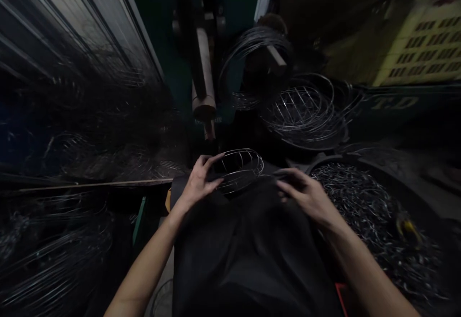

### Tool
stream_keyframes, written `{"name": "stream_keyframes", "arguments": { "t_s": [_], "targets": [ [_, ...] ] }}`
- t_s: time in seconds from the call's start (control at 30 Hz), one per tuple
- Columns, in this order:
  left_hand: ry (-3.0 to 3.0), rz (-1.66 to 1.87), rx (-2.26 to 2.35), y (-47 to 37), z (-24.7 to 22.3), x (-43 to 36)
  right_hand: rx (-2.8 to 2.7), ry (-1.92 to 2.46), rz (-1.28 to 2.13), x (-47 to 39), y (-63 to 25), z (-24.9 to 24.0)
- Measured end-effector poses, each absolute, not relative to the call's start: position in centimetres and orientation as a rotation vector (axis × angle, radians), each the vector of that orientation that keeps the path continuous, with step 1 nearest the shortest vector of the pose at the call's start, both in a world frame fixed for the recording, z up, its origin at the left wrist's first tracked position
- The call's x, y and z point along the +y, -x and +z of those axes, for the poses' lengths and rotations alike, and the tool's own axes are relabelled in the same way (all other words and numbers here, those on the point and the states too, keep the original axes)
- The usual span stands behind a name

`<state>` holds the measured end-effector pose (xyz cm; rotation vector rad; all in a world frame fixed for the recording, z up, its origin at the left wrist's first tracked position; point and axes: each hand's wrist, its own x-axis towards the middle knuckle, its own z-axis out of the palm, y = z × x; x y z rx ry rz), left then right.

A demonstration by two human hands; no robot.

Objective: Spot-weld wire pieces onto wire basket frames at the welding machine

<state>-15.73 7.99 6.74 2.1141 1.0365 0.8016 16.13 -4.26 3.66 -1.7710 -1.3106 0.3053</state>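
A rounded wire cage point(248, 173) of thin shiny rods sits in front of me, just beyond a dark cloth or apron point(248, 249) over my lap. My left hand point(198, 182) grips the cage's left side, thumb below and fingers above. To the right of the cage is my right hand point(300, 192), its thumb and fingers brought close together near the cloth's upper edge. Something dark and small may be between those fingertips; dim light and blur hide what it is. A machine point(203, 77) with a thick cylindrical arm stands directly beyond the cage.
At the right, a wide black tub point(360, 211) holds many short bent metal pieces and a yellow-handled tool point(408, 228). Wire hoops point(306, 110) fill a basin behind it. A wire coil point(255, 43) hangs near the machine. Bundled wirework point(54, 259) lies left; a yellow crate point(421, 43) stands upper right.
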Motion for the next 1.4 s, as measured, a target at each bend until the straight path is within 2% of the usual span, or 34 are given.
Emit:
{"name": "stream_keyframes", "arguments": {
  "t_s": [0.1,0.17,0.27,0.47,0.57,0.93,1.4],
  "targets": [
    [-2.183,0.786,1.055,15.5,7.3,7.9,-1.551,1.571,0.81,-0.1,-10.7,5.8],
    [-2.213,0.78,1.051,15.4,7.7,7.7,-1.643,1.478,0.891,1.8,-8.2,6.9],
    [-2.223,0.767,1.047,15.5,7.6,7.6,-1.756,1.447,0.687,3.3,-6.2,7.7],
    [-2.216,0.753,1.021,15.8,7.4,7.7,-2.274,1.358,-0.032,3.4,-5.9,8.0],
    [-2.173,0.748,1.025,15.8,7.8,7.5,-2.431,1.199,-0.29,3.7,-6.6,8.2],
    [-2.043,0.878,1.049,15.7,7.7,7.7,-2.454,0.807,-0.74,5.8,-7.3,8.3],
    [-2.138,0.944,1.193,15.3,6.7,7.1,-2.359,0.81,-0.879,5.5,-6.6,8.7]
  ]
}}
